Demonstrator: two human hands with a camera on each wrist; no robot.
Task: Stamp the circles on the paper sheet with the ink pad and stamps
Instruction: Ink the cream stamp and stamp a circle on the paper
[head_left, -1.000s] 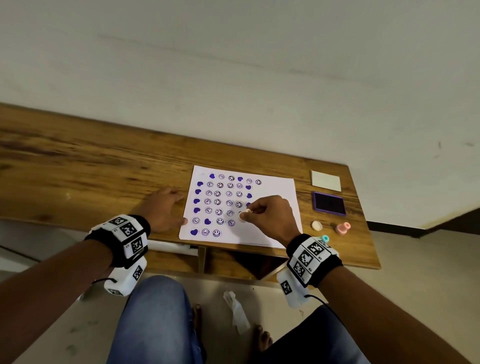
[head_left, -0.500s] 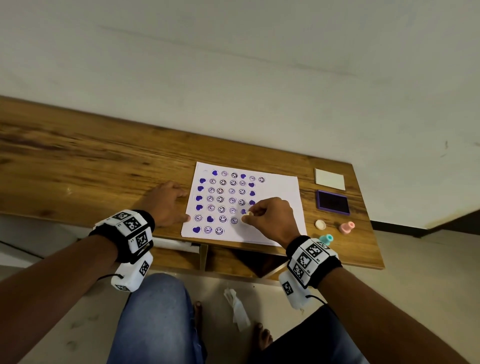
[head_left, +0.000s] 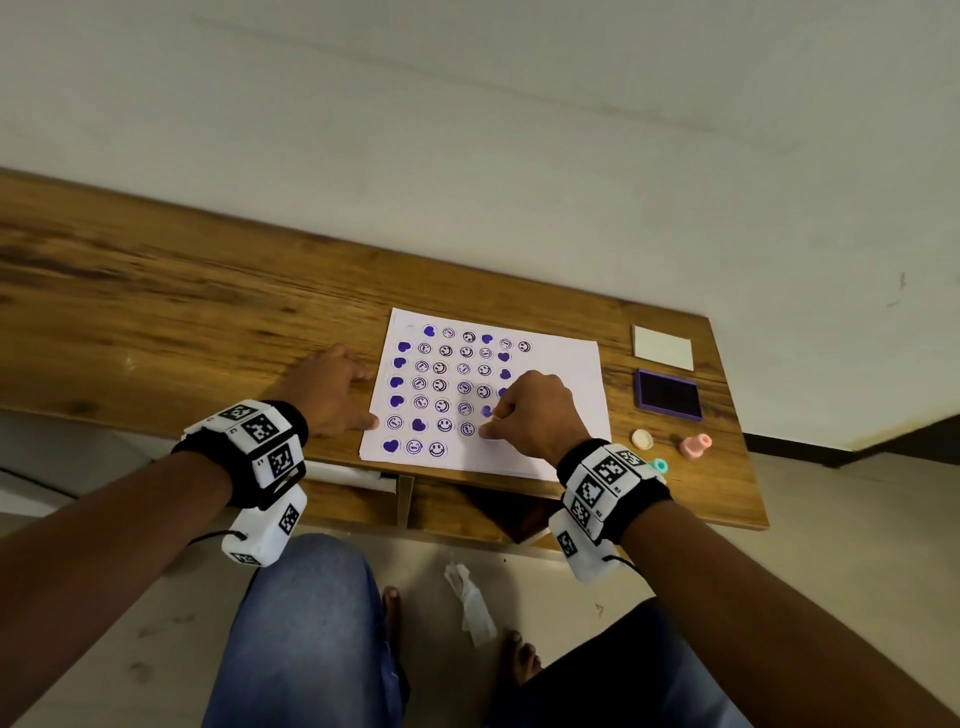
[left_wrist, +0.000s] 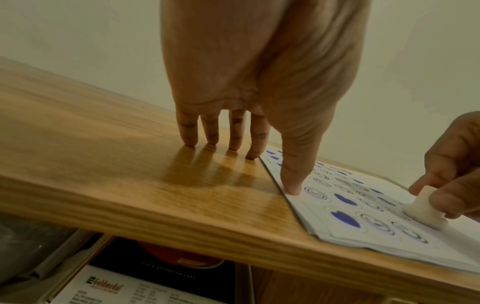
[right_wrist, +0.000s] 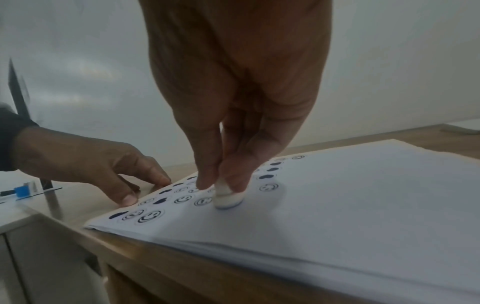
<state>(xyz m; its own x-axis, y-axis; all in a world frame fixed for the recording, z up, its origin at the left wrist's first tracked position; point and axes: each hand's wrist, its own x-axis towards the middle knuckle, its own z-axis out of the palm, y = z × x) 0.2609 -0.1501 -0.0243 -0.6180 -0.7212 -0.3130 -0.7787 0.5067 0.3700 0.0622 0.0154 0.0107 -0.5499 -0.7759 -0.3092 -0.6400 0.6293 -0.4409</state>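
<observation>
While the left hand (head_left: 332, 387) is pressing spread fingers at the paper sheet's (head_left: 561, 374) nine o'clock edge, the right hand (head_left: 535, 415) is pinching a white stamp (right_wrist: 227, 198) onto a circle; next, probably lifting straight up.

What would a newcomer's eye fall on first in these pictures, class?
First, the paper sheet in the middle of the wooden table, its grid full of purple hearts and smiley faces. Next, the right hand pinching a white stamp down on the sheet's near part, while the left hand steadies the sheet's left edge.
</observation>
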